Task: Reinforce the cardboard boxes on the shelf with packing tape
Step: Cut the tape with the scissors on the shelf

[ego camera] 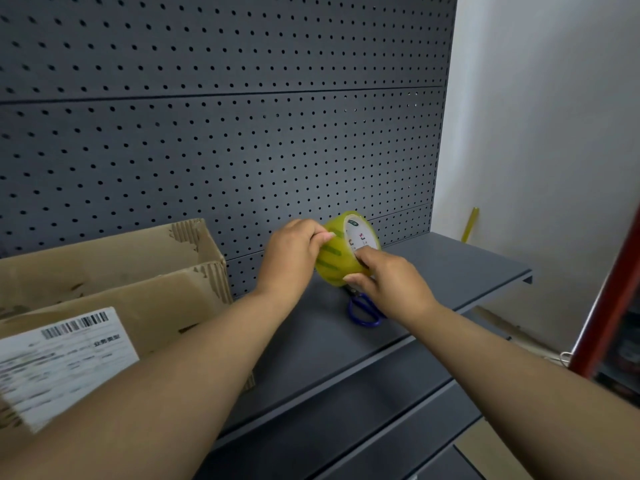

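Note:
A yellowish roll of packing tape [341,254] is held just above the dark grey shelf [450,268]. My right hand [391,285] grips the roll from the right, with fingers in its white core and the thumb on its outer face. My left hand [294,254] pinches at the roll's outer surface from the left. An open cardboard box [114,271] stands on the shelf at the left, with torn flaps and a white shipping label [59,362] on its near flap.
Blue-handled scissors [363,311] lie on the shelf right under my right hand. A grey pegboard [225,133] backs the shelf. A white wall, a yellow stick [470,225] and a red post [609,306] are at the right. Lower shelves sit below.

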Motion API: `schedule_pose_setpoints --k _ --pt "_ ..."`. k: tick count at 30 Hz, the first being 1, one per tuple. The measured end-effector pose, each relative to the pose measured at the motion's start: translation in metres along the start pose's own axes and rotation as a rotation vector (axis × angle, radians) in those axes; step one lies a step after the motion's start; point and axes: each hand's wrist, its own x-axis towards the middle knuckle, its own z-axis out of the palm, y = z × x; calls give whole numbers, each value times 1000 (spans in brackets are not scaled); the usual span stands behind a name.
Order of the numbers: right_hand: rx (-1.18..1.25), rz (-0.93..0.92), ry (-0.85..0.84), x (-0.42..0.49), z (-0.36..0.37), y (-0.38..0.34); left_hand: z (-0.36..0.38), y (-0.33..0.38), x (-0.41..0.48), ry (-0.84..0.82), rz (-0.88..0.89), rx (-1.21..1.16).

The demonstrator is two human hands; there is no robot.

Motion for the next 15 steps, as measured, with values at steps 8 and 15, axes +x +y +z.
schedule_pose_setpoints --k 8,15 --pt "294 250 16 9 4 -5 11 3 -9 46 -274 -211" --pt "319 157 129 6 6 -20 18 15 -1 246 -552 -433"
